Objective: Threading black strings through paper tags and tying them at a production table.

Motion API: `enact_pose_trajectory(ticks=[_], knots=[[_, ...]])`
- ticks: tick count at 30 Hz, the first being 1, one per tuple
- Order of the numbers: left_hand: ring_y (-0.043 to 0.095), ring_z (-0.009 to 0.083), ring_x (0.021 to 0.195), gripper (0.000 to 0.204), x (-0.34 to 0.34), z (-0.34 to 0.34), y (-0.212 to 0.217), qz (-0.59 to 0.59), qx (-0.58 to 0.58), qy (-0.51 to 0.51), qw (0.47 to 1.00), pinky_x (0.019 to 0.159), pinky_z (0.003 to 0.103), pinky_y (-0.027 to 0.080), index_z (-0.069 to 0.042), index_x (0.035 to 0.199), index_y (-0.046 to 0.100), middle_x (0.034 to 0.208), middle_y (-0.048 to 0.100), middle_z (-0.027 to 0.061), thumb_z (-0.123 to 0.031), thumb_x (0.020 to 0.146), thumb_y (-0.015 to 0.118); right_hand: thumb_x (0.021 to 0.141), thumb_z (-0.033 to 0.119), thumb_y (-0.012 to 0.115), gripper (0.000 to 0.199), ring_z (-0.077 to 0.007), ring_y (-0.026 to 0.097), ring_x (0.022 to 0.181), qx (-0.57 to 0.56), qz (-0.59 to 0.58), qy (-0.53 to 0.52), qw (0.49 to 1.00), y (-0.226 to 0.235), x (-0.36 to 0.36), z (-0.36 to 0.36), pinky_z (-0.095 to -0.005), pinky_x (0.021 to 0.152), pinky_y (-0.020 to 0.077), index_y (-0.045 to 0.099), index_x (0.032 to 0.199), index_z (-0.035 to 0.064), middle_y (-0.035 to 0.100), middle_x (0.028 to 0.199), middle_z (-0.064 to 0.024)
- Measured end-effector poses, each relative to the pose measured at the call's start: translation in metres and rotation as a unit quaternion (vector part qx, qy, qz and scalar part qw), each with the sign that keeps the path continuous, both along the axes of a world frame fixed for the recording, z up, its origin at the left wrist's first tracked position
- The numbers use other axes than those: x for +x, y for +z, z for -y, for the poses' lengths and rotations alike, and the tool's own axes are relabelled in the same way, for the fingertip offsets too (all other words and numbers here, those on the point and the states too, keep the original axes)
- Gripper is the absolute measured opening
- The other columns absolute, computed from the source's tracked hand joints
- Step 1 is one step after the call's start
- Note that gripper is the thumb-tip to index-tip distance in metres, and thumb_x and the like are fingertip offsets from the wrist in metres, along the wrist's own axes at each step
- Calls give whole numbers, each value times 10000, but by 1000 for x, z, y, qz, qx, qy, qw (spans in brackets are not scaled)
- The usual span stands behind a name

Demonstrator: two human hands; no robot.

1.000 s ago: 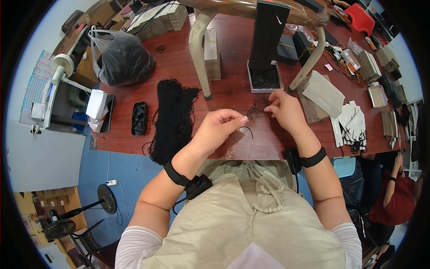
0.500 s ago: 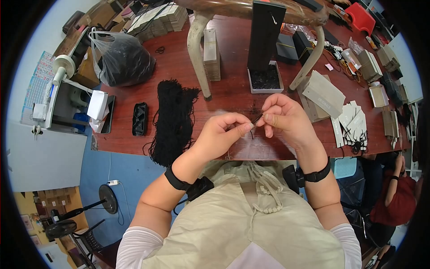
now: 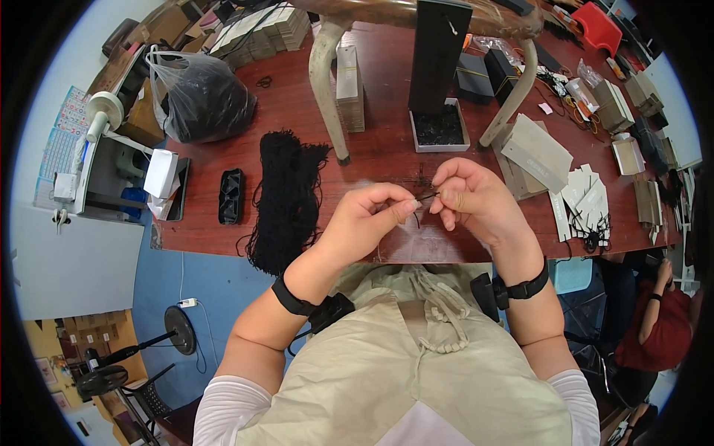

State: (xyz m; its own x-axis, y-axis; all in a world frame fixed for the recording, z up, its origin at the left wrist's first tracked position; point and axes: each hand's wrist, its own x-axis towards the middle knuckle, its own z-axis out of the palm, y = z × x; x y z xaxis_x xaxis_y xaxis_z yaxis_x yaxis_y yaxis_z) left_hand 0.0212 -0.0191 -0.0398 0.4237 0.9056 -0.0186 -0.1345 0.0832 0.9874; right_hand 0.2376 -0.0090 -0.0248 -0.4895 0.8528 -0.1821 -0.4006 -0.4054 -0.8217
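Note:
My left hand (image 3: 366, 219) pinches a thin black cord (image 3: 426, 198) between thumb and forefinger, above the table's near edge. The cord spans a small gap to my right hand (image 3: 476, 199), whose thumb and forefinger pinch it too while the other fingers curl loosely. A short end dangles below my left fingertips. Left of my hands lies a thick bundle of black cords (image 3: 286, 204), beside a small black compartment tray (image 3: 232, 197). Beyond my hands, a shallow white box (image 3: 462, 137) holds small black pieces.
A pale-legged stool (image 3: 324, 82) stands on the red-brown table (image 3: 357, 165), with a tall black box (image 3: 440, 59) leaning near it. Grey card pieces (image 3: 537, 156) and white tags (image 3: 587, 204) lie right. A bulging plastic bag (image 3: 201, 97) sits back left. Another person (image 3: 662, 327) sits far right.
My fingertips have drawn slightly apart, so more of the black cord shows between them. The head view has shifted a little.

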Motion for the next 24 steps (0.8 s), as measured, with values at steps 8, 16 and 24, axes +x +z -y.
enact_pose_trajectory(ticks=[8, 16, 24], knots=[[490, 34, 701, 117, -3, -1, 9, -9, -36, 14, 999, 625, 183, 386, -20, 956, 649, 815, 600, -24, -117, 895, 627, 914, 48, 513, 185, -75, 544, 703, 63, 152, -6, 986, -2, -3, 9, -217, 637, 457, 620, 1056, -1, 599, 781, -15], [444, 10, 635, 117, 0, -1, 5, -11, 1, 14, 1000, 541, 159, 330, -32, 973, 636, 781, 572, -38, -123, 903, 615, 941, 76, 478, 88, -116, 602, 696, 45, 35, 26, 998, -8, 0, 5, -232, 628, 494, 546, 972, 29, 608, 783, -42], [493, 30, 687, 112, -1, 0, 3, 0, -21, 1, 1000, 579, 167, 372, -29, 964, 634, 788, 575, -38, -123, 905, 615, 900, 37, 550, 49, -157, 651, 799, 32, 79, -78, 993, 6, -12, 9, -248, 679, 525, 539, 947, 38, 622, 819, -64]])
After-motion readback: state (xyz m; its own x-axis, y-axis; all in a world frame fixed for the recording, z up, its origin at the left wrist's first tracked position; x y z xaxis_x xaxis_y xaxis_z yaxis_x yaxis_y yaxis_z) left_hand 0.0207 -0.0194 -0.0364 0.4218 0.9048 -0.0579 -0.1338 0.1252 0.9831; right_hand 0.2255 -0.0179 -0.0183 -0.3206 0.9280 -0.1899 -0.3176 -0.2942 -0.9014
